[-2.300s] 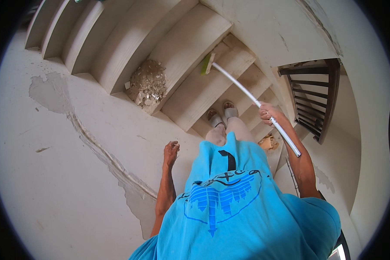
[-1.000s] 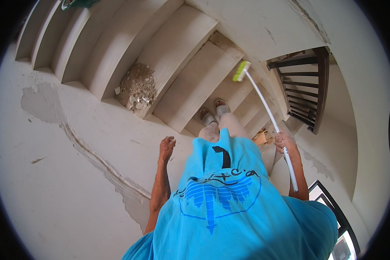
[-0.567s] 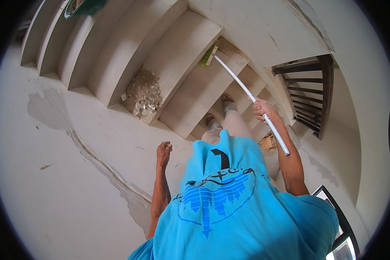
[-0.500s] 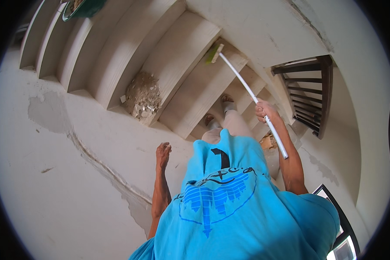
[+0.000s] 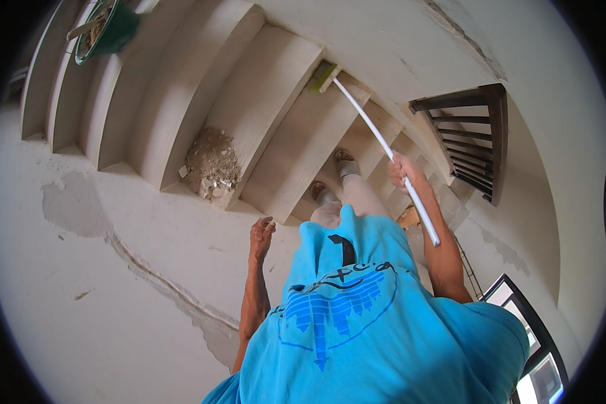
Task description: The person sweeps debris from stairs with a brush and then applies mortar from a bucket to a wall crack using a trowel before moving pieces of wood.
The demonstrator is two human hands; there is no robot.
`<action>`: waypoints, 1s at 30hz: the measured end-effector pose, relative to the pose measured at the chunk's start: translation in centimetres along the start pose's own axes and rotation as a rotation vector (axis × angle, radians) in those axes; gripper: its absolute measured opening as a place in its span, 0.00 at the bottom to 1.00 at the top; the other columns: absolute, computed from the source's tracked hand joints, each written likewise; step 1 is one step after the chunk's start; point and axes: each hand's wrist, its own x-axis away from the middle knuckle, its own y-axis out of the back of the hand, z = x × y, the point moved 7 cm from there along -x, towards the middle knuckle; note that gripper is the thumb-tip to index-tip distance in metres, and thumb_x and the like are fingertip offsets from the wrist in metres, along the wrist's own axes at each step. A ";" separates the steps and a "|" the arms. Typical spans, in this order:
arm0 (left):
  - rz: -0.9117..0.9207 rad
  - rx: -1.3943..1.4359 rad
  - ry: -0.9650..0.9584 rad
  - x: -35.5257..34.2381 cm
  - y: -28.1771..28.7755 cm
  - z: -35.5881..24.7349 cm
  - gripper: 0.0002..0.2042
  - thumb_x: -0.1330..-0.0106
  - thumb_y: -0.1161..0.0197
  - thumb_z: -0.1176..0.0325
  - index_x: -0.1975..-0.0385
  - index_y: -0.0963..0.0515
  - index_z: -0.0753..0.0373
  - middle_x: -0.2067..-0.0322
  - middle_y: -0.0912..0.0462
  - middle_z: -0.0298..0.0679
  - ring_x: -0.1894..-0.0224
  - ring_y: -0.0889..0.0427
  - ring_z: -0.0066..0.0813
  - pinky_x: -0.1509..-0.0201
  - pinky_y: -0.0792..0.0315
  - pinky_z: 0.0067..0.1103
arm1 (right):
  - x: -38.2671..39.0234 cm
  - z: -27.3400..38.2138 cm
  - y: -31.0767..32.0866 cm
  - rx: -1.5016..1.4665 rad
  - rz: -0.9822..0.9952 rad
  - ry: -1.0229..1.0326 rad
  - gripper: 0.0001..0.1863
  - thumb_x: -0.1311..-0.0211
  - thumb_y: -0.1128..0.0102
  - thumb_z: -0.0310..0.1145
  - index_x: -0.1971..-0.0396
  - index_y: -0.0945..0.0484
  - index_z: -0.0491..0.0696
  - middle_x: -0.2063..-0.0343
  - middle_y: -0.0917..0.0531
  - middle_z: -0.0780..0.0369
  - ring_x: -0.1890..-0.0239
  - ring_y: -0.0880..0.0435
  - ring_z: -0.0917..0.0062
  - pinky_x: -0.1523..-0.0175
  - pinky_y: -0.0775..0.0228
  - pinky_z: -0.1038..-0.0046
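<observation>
My right hand [image 5: 405, 174] grips a white pole [image 5: 362, 114] of a push brush. Its green-bristled head [image 5: 324, 77] lies at the wall end of a stair tread [image 5: 301, 145], above my sandalled feet [image 5: 347, 163]. My left hand [image 5: 262, 236] is held out beside my blue shirt near the white side wall, fingers loosely curled and apart, holding nothing. A pile of rubble [image 5: 212, 168] with pale chips lies on the step to the left of the brushed tread, at its end by that wall.
A green bucket [image 5: 114, 34] with debris and a tool handle sits on higher steps at upper left. A dark slatted railing [image 5: 497, 145] fills an opening on the right. A cracked, patched wall [image 5: 74, 205] runs along the left; a black-framed window [image 5: 532, 363] shows at lower right.
Since a second ago the brush head has moved from beside the railing up and left to a higher tread. My right hand rose with the pole. More of the green bucket shows.
</observation>
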 end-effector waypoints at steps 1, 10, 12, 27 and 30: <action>-0.006 0.006 -0.012 -0.1 0.2 -0.1 0.22 0.38 0.42 0.57 0.51 0.27 0.68 0.63 0.20 0.45 0.62 0.20 0.32 0.60 0.28 0.26 | 1.2 -1.0 0.6 -0.040 0.017 0.005 0.21 0.30 0.61 0.32 0.38 0.40 0.51 0.84 0.39 0.72 0.90 0.42 0.90 0.91 0.47 0.83; 0.029 -0.018 0.006 1.0 0.3 1.7 0.20 0.39 0.43 0.60 0.54 0.26 0.70 0.68 0.20 0.43 0.66 0.21 0.30 0.59 0.28 0.25 | 8.4 -3.1 -0.3 0.009 -0.001 0.046 0.22 0.30 0.61 0.34 0.37 0.40 0.51 0.85 0.40 0.73 0.91 0.43 0.89 0.91 0.48 0.83; 0.077 -0.025 0.010 0.9 0.0 2.5 0.20 0.39 0.42 0.59 0.53 0.26 0.69 0.67 0.20 0.42 0.66 0.21 0.28 0.61 0.28 0.23 | 5.6 -2.0 -1.2 0.084 0.050 0.040 0.23 0.30 0.61 0.34 0.37 0.41 0.50 0.86 0.40 0.73 0.91 0.44 0.90 0.91 0.48 0.83; 0.053 -0.005 0.027 1.0 1.2 4.5 0.19 0.38 0.41 0.60 0.55 0.25 0.68 0.69 0.21 0.39 0.68 0.22 0.25 0.65 0.29 0.20 | 15.6 -6.4 5.0 0.054 -0.263 0.077 0.25 0.31 0.58 0.34 0.35 0.43 0.48 0.86 0.41 0.73 0.91 0.44 0.91 0.91 0.48 0.85; 0.051 -0.005 0.029 1.5 0.8 4.9 0.19 0.39 0.42 0.61 0.56 0.25 0.73 0.71 0.21 0.42 0.69 0.22 0.27 0.63 0.28 0.22 | 15.2 -6.0 2.3 0.068 -0.150 0.078 0.25 0.32 0.59 0.33 0.35 0.43 0.48 0.86 0.41 0.72 0.91 0.44 0.90 0.91 0.48 0.84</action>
